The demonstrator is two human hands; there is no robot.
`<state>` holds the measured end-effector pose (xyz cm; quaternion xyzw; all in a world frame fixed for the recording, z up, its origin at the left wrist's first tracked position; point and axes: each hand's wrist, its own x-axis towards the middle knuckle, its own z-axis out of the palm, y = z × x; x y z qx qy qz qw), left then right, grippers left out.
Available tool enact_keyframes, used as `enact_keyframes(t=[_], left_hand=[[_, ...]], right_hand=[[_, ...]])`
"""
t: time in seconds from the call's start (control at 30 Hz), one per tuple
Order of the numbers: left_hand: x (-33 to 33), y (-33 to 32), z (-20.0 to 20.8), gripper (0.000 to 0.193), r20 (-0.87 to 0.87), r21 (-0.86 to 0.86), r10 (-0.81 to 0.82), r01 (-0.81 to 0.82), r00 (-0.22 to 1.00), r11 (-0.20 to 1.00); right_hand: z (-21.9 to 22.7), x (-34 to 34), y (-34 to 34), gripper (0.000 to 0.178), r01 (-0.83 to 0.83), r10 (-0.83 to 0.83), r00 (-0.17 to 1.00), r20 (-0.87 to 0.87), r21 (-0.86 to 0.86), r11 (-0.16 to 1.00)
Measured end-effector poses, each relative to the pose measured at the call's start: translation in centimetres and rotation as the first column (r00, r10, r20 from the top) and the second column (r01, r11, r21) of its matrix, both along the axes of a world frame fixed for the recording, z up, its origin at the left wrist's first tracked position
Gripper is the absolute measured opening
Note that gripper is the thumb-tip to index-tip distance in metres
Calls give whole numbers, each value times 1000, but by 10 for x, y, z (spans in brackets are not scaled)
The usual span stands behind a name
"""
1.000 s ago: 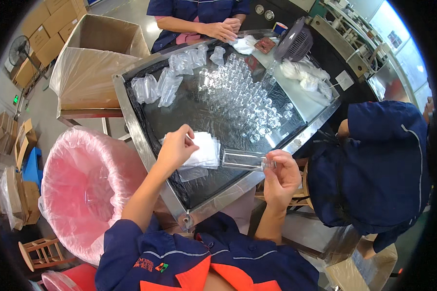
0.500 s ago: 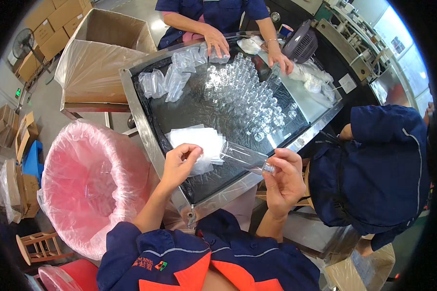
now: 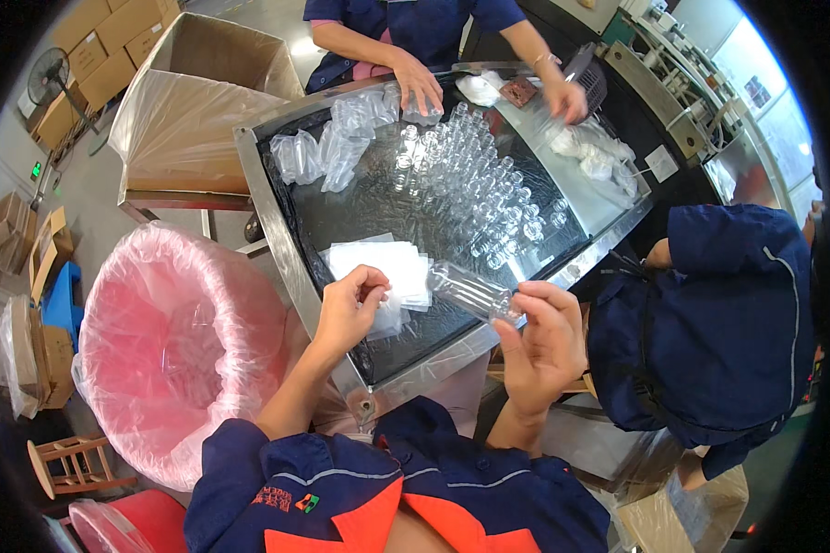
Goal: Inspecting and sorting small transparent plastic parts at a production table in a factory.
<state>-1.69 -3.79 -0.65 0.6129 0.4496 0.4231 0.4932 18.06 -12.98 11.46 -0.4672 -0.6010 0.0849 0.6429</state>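
Observation:
My right hand (image 3: pixel 546 343) is closed around one end of a clear bottle (image 3: pixel 470 289). The bottle lies tilted in the air above the near part of the table, its other end pointing toward a stack of thin white plastic bags (image 3: pixel 383 261). Over the near edge of that stack is my left hand (image 3: pixel 352 309), thumb and fingertips pinched together; whatever may be between them is too small to make out. Beyond, many similar clear bottles (image 3: pixel 461 166) stand grouped on the dark tabletop (image 3: pixel 360 207).
Bagged bottles (image 3: pixel 327 152) lie at the far left of the metal-framed table. A pink-lined bin (image 3: pixel 124 304) stands left, with a large carton (image 3: pixel 194 129) behind it. Across the table a co-worker's hand (image 3: pixel 419 85) touches bottles; another hand (image 3: pixel 564 100) is near white cloths (image 3: pixel 595 157). A second person (image 3: pixel 710 313) sits right.
The bottle in my right hand has turned slightly and shifted right. My left hand has risen a little, still pinched. Across the table, one co-worker's hand has moved right, away from the bottles.

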Motion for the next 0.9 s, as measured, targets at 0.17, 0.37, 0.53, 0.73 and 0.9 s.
enact_keyframes(t=[0.17, 0.37, 0.53, 0.73, 0.9], left_hand=[[2, -3, 8, 7, -4, 53, 4, -4, 1000, 999], [0, -4, 6, 6, -75, 125, 58, -49, 995, 991], [0, -2, 6, 6, -105, 157, 96, -79, 990, 984], [1, -3, 6, 6, -53, 163, 108, -98, 993, 982], [0, -6, 8, 6, -74, 161, 83, -70, 994, 984]], right_hand=[[-26, 13, 1, 27, -414, 331, 490, -807, 120, 903], [-49, 9, 1, 32, -492, 177, -362, -915, 349, 797], [-51, 3, 1, 29, -511, 118, -495, -861, 398, 762], [-49, -1, 3, 29, -545, 94, -497, -863, 395, 740], [-41, -9, 4, 24, -556, 100, -441, -892, 359, 750]])
